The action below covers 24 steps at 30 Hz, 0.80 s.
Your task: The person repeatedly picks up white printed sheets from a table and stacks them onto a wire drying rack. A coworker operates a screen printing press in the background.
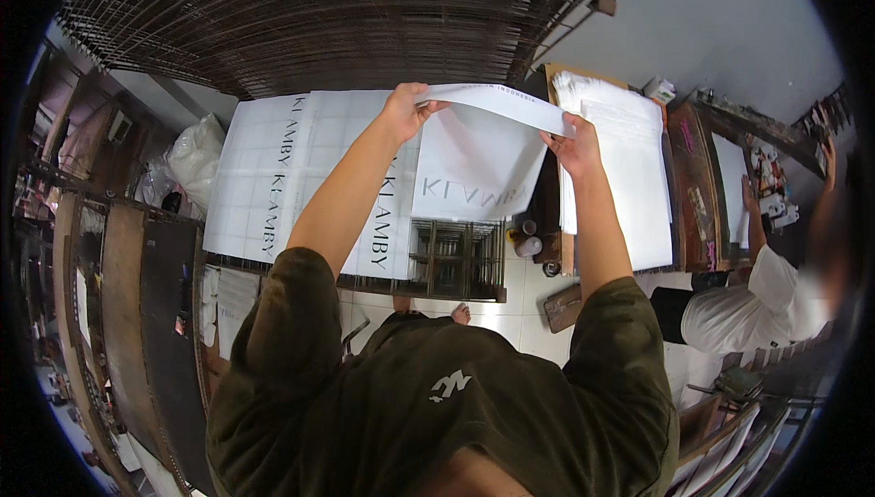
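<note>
I hold a thin white sheet (pixel 478 160) by its far edge, my left hand (pixel 408 112) pinching one corner and my right hand (pixel 576 146) the other, thumbs and fingers closed on it. It is smooth, slightly see-through and four-sided; its far edge turns over into a pale curved band with small print. It is over the right end of a dark metal rack (pixel 456 265), whose bars make an open grid. More smooth white panels (pixel 260 174) with black lettering lie flat to its left, and a thick white stack (pixel 624 187), ruffled at its far end, lies to its right. Beyond are rusty wire trays (pixel 310 23).

My left forearm covers part of the panels. My fingertips behind the sheet are hidden, and I can't tell whether its near edge touches the rack, nor whether it is paper or cloth. At the far right a co-worker (pixel 756 315) in a white shirt is blurred in part.

The band runs from left to right between my hands, its right end nearer me; the rest drops toward my body, big grey letters by the near edge. The fold leaves its full long axis unclear.
</note>
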Motion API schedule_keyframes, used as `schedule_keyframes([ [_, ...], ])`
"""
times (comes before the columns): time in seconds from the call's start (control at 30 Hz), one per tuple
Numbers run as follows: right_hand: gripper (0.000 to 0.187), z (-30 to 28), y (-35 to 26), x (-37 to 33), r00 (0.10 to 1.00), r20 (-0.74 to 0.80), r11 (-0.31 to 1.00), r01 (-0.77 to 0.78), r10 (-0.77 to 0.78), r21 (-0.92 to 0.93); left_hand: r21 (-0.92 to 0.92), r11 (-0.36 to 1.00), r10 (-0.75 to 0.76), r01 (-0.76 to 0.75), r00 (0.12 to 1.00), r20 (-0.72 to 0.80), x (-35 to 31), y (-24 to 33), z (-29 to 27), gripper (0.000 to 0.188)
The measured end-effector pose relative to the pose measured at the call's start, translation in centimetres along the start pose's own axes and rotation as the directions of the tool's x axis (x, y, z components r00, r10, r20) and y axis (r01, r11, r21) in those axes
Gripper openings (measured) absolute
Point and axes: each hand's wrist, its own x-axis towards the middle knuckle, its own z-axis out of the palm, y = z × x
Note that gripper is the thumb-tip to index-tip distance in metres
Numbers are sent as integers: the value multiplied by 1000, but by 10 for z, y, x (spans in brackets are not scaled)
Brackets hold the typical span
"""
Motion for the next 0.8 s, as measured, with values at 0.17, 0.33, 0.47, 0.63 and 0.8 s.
schedule_keyframes([
  [0.17,33,37,2,26,997,6,997,77,-76,-15,36,993,117,-116,992,-49,26,24,-24,41],
  [0.33,36,7,31,-12,992,47,990,119,-116,-72,135,944,313,-302,947,-66,-56,-7,-27,34],
  [0.47,24,-39,91,-31,994,-85,972,-88,71,-217,320,947,46,40,965,-257,-45,-86,-106,15],
  [0.63,13,-131,208,39,894,-360,866,-388,268,-316,554,804,36,216,912,-408,31,-194,-199,18],
  [0.8,13,-189,280,80,859,-490,823,-381,147,-421,921,224,266,319,889,-372,57,-225,-212,26],
])
